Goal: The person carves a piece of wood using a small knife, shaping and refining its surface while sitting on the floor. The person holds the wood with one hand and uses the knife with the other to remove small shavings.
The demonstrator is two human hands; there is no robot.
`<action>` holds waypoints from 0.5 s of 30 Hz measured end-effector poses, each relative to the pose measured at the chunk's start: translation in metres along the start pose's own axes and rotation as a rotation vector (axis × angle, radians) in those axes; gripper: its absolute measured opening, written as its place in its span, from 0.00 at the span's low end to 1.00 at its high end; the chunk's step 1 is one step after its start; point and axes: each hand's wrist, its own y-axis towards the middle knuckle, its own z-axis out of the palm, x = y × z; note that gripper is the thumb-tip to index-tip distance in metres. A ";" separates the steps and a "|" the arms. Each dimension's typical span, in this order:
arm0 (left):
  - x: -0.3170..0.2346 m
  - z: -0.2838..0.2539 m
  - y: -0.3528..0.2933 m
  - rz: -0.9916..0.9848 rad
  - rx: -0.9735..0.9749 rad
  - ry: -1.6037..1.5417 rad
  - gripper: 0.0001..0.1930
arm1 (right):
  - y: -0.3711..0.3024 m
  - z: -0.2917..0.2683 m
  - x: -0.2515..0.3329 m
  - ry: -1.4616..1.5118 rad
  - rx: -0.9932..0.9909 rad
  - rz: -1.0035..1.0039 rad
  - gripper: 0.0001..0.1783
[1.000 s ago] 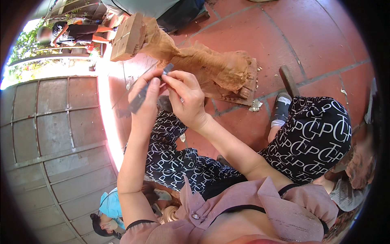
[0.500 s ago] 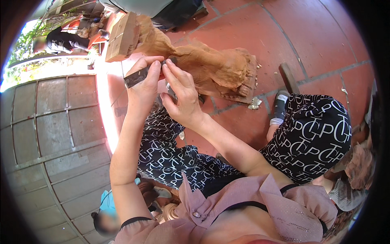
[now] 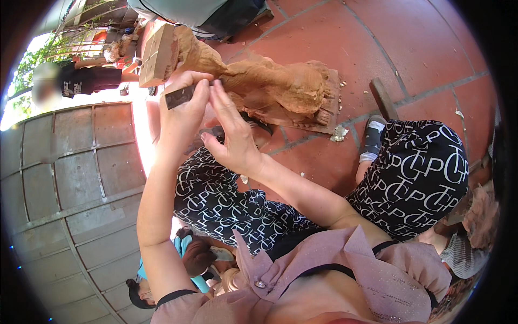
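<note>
A carved wooden figure in orange-brown wood lies on its side ahead of me, with a flat base board at its right end and a pale wood block at its left end. My left hand is closed round a dark flat strip, whose squared end sticks out past the fingers; its exact kind I cannot make out. Close beside it, my right hand has its fingers stretched out, tips by the left thumb at the figure's near side, thumb held apart. Whether those fingertips touch the strip is hidden.
A wooden bar lies on the red tiled floor near my right foot, with pale wood chips by the base board. Metal panels stand to the left. Other people are at the far left and lower left.
Both hands have shifted slightly left, and the left hand has turned, so the strip's end shows shorter and broader. The person at far left has moved.
</note>
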 end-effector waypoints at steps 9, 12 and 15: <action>-0.016 -0.008 0.019 0.073 0.116 0.211 0.08 | 0.003 0.007 0.001 0.230 -0.001 0.093 0.49; -0.028 -0.004 0.017 0.141 0.074 0.363 0.08 | 0.008 0.006 -0.003 0.328 -0.030 0.090 0.48; -0.028 0.005 0.011 0.214 0.040 0.300 0.06 | 0.003 0.008 -0.001 0.390 -0.065 0.161 0.48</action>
